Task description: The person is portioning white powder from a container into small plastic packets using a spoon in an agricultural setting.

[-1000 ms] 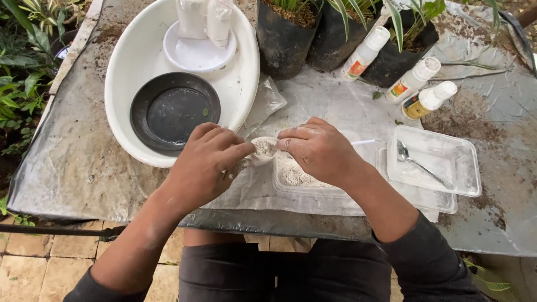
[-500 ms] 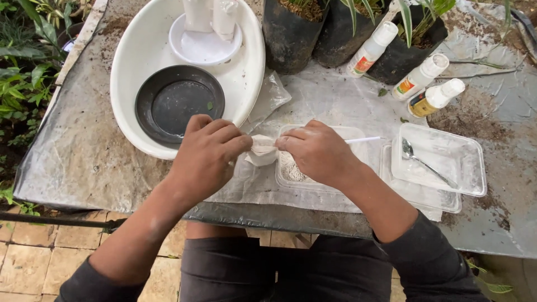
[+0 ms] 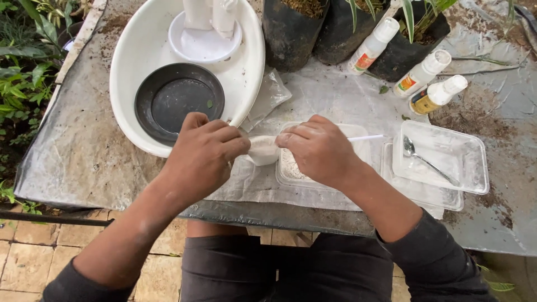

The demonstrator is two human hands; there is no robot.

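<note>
A small white pouch [image 3: 263, 150] of powder sits pinched between both hands over the table's edge. The left hand [image 3: 204, 156] and right hand [image 3: 319, 150] each clench an end, keeping it above a clear plastic tray [image 3: 291, 170] of pale granules, seemingly to catch spills. A white basin [image 3: 126, 72] lies just beyond.

White basin [image 3: 134, 67] at 11 o'clock holds a black saucer [image 3: 179, 100] and a white stand [image 3: 204, 42]. Black pots [image 3: 291, 33] at 12 o'clock. Three bottles [image 3: 422, 75] at 1 o'clock. Clear tray [image 3: 447, 145] at 3 o'clock, spoon [image 3: 422, 159] inside. Plastic sheet [image 3: 335, 95] under all. Plants [image 3: 22, 84] at 9 o'clock.
</note>
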